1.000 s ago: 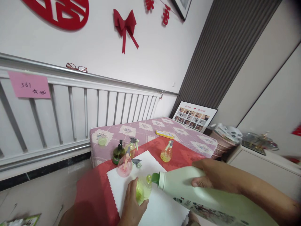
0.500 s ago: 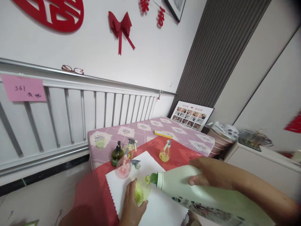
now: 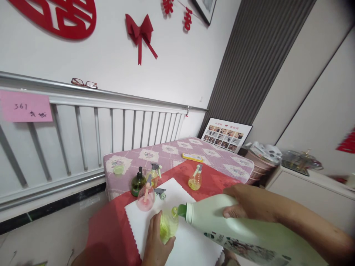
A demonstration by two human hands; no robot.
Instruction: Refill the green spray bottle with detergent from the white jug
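My left hand (image 3: 155,242) is wrapped round a small round green bottle (image 3: 168,224) that stands on a white cloth (image 3: 174,195). My right hand (image 3: 249,203) grips a large pale green jug (image 3: 222,225), tipped on its side. The jug's green spout (image 3: 181,210) sits right at the small bottle's open mouth. A loose grey spray head (image 3: 160,192) lies on the cloth just beyond.
On the red tablecloth (image 3: 111,229) stand a pink bottle (image 3: 145,197), a dark green pump bottle (image 3: 138,182), an orange spray bottle (image 3: 154,175) and a yellow spray bottle (image 3: 195,178). A yellow flat item (image 3: 193,157) lies on the pink patterned cloth (image 3: 172,151). A white cabinet (image 3: 310,192) stands at right.
Both hands, the jug and the small bottle keep the same pose. Only my view has shifted slightly.
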